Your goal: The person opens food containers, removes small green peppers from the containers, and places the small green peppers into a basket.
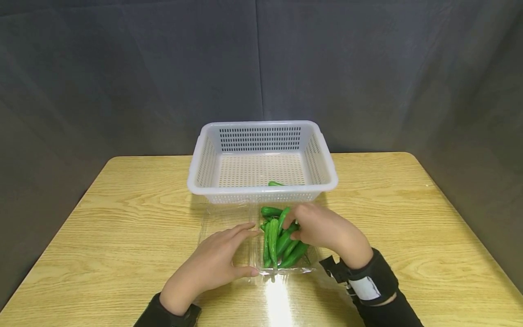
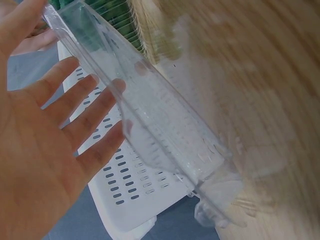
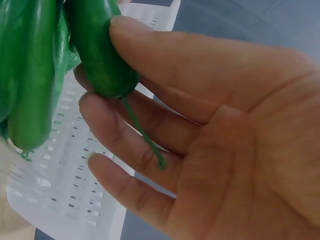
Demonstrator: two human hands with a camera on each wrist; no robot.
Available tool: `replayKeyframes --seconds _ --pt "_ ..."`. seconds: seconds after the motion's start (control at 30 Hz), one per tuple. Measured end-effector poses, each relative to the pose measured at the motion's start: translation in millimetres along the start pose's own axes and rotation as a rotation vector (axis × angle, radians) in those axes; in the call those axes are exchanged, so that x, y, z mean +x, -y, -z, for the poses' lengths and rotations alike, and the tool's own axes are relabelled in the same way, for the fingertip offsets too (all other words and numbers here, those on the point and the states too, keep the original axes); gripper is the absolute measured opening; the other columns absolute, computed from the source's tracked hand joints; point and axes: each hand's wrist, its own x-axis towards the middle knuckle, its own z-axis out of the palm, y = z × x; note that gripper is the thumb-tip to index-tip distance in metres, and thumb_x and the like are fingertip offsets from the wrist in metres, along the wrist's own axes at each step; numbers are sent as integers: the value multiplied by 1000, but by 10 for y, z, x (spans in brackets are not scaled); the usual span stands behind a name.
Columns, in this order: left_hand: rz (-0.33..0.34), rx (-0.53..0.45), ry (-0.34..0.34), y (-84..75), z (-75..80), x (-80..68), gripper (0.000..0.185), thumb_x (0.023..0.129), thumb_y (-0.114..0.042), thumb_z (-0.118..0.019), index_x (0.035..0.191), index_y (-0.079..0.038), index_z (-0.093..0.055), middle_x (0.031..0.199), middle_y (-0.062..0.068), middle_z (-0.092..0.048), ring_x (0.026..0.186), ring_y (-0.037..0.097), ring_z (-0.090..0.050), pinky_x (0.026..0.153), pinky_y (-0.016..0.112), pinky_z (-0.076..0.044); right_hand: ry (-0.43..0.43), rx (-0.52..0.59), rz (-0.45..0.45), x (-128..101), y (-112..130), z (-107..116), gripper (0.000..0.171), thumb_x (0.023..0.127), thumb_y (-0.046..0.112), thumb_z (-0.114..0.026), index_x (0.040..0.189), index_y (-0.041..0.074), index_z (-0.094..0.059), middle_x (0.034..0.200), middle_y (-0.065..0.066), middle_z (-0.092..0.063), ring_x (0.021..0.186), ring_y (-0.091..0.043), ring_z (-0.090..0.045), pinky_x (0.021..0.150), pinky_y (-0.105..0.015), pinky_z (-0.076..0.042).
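Note:
Several green chili peppers (image 1: 273,243) lie together in the right half of a clear hinged plastic container (image 1: 300,270). My right hand (image 1: 331,231) reaches over them from the right. In the right wrist view, its thumb and fingers pinch one thick green chili pepper (image 3: 102,55) near the stem end, the thin stem hanging toward the palm. My left hand (image 1: 216,259) is spread at the container's middle fold, fingers nearly straight. The left wrist view shows its fingertips right at the clear plastic edge (image 2: 145,132). The open lid half (image 1: 218,218) lies flat to the left.
Directly behind the container stands a white perforated basket (image 1: 261,190). Inside it, a green chili pepper (image 1: 275,183) shows just above the front rim. Both rest on a wood-grain table (image 1: 135,218), with a dark grey curtain (image 1: 163,81) behind its far edge.

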Motion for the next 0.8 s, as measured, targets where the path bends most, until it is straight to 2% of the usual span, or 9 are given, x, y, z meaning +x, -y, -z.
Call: replayKeyframes --seconds 0.23,0.47,0.8 --pt "-2 -1 1 -1 -1 -6 78 80 -55 -76 146 -23 -50 155 -1 -40 134 27 -46 106 55 -39 -21 14 -25 -68 -43 80 16 80 -3 -78 94 3 -75 99 -6 -71 96 -24 -66 85 -39 -56" --pt "-2 7 -6 1 -8 0 78 79 -56 -76 146 -24 -50 154 -2 -41 135 26 -46 107 55 -39 -100 42 1 -125 -117 166 21 77 -12 -73 91 3 -75 94 -5 -71 92 -22 -66 83 -40 -56" --pt "1 19 -9 6 -13 -3 79 79 -56 -76 146 -25 -49 155 -2 -40 135 26 -45 107 55 -38 -172 14 4 -171 -179 239 26 78 -12 -73 98 6 -76 100 -5 -71 97 -25 -67 86 -42 -56"
